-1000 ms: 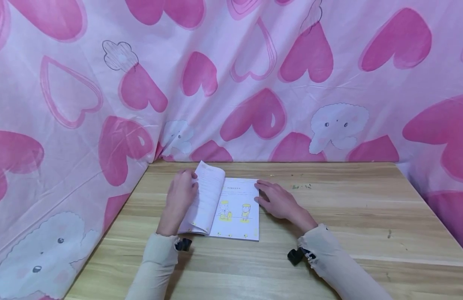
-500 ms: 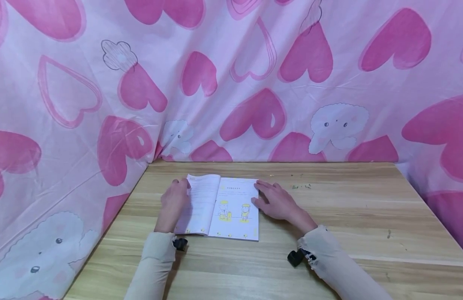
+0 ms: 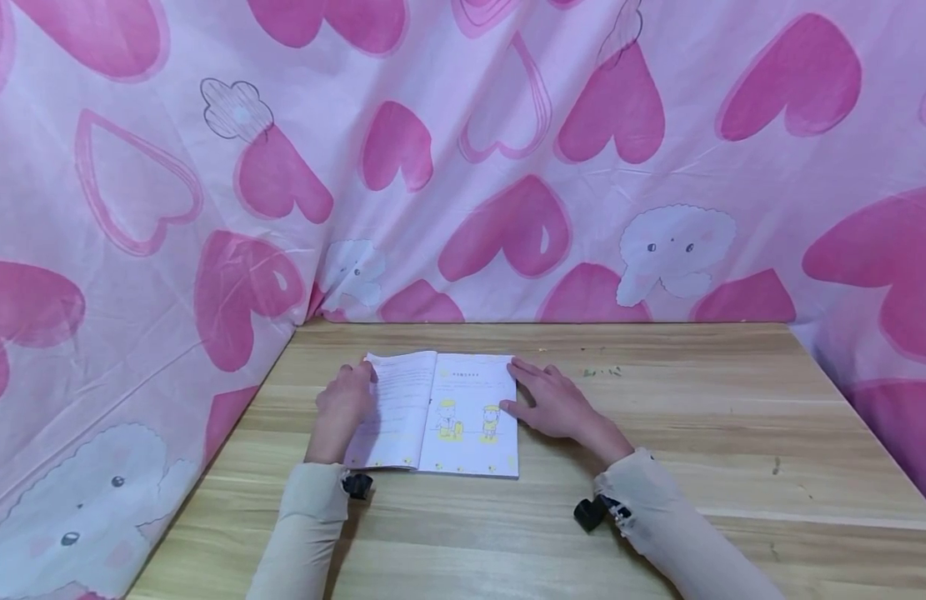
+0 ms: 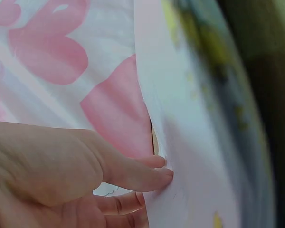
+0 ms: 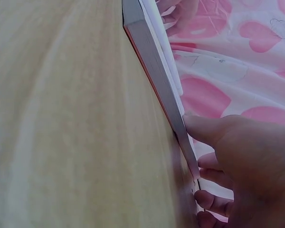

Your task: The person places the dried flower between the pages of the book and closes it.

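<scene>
An open book (image 3: 470,417) lies on the wooden table, its right page showing yellow-and-black cartoon figures under a short heading. Text lines fill the left page (image 3: 402,408), which curves up slightly near its outer edge. My left hand (image 3: 346,404) pinches that outer edge; in the left wrist view the thumb (image 4: 156,179) lies on the page while a finger goes behind it. At the book's right edge rests my right hand (image 3: 553,404). Its thumb (image 5: 204,129) touches the page side, and its other fingers extend beside the upper corner and the table.
Green and yellow crumbs (image 3: 601,372) are scattered on the table (image 3: 695,458) right of the book. A pink heart-patterned cloth (image 3: 500,167) hangs behind the table and along its left side. Both wrists carry small black cameras (image 3: 592,514).
My left hand has moved left and down, bringing the lifted pages over until they lie nearly flat on the left side. The right hand has stayed at the book's right edge.
</scene>
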The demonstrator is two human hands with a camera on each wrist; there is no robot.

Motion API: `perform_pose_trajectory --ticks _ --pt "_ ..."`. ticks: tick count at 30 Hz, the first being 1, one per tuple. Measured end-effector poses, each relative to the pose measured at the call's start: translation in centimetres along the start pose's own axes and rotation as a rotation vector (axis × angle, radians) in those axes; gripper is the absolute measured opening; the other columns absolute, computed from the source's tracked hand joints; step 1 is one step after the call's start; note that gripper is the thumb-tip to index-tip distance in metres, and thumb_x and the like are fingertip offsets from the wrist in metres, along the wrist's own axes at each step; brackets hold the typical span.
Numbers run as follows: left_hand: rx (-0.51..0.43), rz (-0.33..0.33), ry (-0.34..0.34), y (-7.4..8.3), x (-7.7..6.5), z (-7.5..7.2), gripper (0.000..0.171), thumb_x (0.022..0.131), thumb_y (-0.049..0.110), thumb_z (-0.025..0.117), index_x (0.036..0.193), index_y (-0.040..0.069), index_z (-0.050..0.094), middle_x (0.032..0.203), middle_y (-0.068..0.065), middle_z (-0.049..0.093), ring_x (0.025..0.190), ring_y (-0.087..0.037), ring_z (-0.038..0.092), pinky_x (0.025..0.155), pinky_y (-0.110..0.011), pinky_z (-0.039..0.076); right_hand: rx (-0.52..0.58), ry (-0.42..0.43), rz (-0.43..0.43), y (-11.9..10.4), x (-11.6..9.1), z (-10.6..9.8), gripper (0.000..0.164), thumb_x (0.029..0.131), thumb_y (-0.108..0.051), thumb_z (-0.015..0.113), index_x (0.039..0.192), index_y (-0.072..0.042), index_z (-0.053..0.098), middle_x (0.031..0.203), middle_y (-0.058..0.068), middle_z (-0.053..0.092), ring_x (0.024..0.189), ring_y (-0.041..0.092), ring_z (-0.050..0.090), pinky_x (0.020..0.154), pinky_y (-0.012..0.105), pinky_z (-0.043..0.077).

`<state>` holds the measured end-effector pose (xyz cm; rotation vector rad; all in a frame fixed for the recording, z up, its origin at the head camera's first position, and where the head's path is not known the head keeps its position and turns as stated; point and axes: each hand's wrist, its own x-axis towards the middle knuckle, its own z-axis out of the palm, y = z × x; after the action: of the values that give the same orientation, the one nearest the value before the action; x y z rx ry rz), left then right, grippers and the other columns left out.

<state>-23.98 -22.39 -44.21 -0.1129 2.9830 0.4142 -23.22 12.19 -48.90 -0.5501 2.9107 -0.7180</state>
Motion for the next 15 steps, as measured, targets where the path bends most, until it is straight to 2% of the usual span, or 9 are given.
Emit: perform_pose_trajectory --ticks 7,10,12,15 --pt "0.009 0.008 0.000 0.0 0.2 0.1 0.028 0.101 0.005 0.059 0.129 0.006 0.066 0.124 -0.026 0.063 0.103 -0.046 0.068 0.086 -0.066 0.056 0.007 0.008 0.000 0.0 0.0 0.2 0.077 0.106 -0.051 0.066 0.167 -0.012 0.041 0.178 0.007 0.033 0.152 0.037 0.046 0.124 0.057 0.041" --pt "0.010 0.007 0.010 0.2 0.2 0.3 0.025 0.105 0.015 0.060 0.127 0.005 0.066 0.125 -0.027 0.062 0.106 -0.048 0.069 0.087 -0.067 0.056 0.006 0.007 0.001 0.0 0.0 0.3 0.077 0.105 -0.051 0.067 0.167 -0.013 0.042 0.178 0.006 0.033 0.150 0.036 0.047 0.122 0.056 0.042" --pt "0.010 0.001 0.006 0.5 0.2 0.4 0.038 0.108 0.031 0.060 0.131 0.002 0.063 0.128 -0.030 0.059 0.111 -0.050 0.067 0.091 -0.069 0.055 0.005 0.006 0.004 0.0 0.1 0.3 0.077 0.105 -0.052 0.067 0.167 -0.013 0.042 0.178 0.006 0.033 0.150 0.036 0.047 0.122 0.056 0.042" --pt "0.008 -0.020 -0.007 1.1 -0.1 0.7 0.075 0.105 0.059 0.060 0.143 -0.005 0.055 0.139 -0.034 0.053 0.125 -0.053 0.060 0.100 -0.072 0.051 0.003 0.005 0.004 0.0 0.1 0.3 0.077 0.105 -0.052 0.066 0.167 -0.013 0.042 0.178 0.006 0.034 0.153 0.036 0.045 0.124 0.058 0.041"
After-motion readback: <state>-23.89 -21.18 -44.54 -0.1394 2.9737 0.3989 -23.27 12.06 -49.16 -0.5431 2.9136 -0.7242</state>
